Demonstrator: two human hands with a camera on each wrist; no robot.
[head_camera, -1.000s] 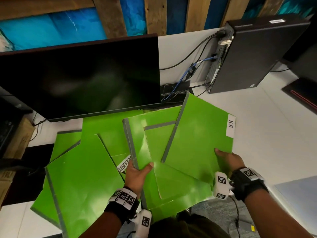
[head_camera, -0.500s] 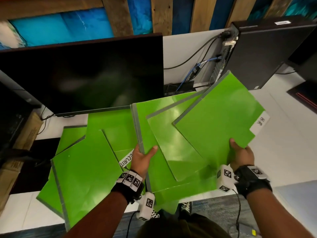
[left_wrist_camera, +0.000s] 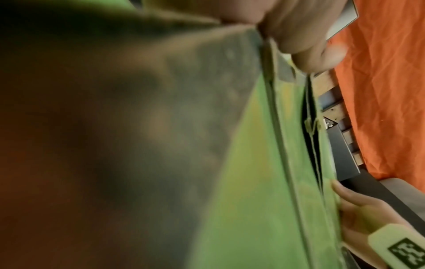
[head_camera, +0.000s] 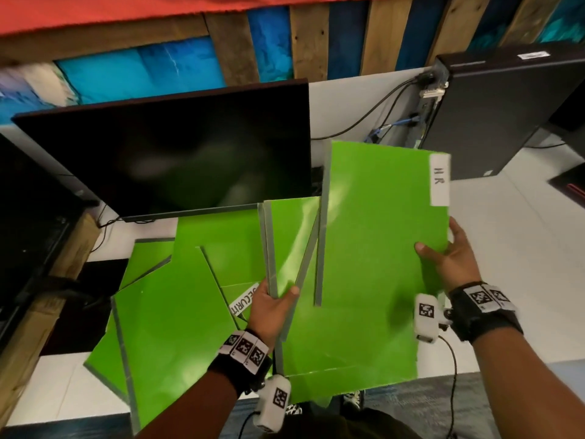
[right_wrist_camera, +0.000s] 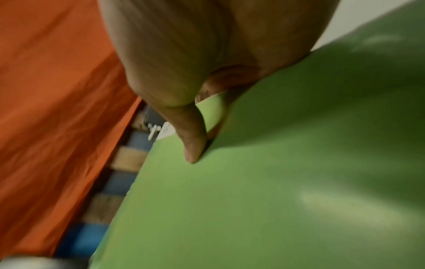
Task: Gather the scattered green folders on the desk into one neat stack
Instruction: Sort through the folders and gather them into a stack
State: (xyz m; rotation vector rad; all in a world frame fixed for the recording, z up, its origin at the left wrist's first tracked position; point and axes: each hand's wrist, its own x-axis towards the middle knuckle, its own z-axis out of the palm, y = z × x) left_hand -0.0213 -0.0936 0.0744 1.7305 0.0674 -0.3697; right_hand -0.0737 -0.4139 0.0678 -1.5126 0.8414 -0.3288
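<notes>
Head view: left hand [head_camera: 273, 307] pinches the grey spines of the gathered green folders [head_camera: 364, 280] at centre frame; right hand [head_camera: 449, 258] clamps their right edge below the HR label [head_camera: 440, 179]. More loose folders [head_camera: 164, 324] sprawl lower left on the white bench [head_camera: 512, 248].
Left wrist: thumb on the spine.
Right wrist: thumb atop green cover.

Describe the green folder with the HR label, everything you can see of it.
The HR folder is glossy bright green card with a grey spine strip down its left edge and a white tab reading "HR" at its top right corner. It sits topmost, roughly square to the viewer, over the other folders being gathered. The right hand holds its right edge, thumb on top; the left hand pinches the grey spines of the folders beneath it.
</notes>
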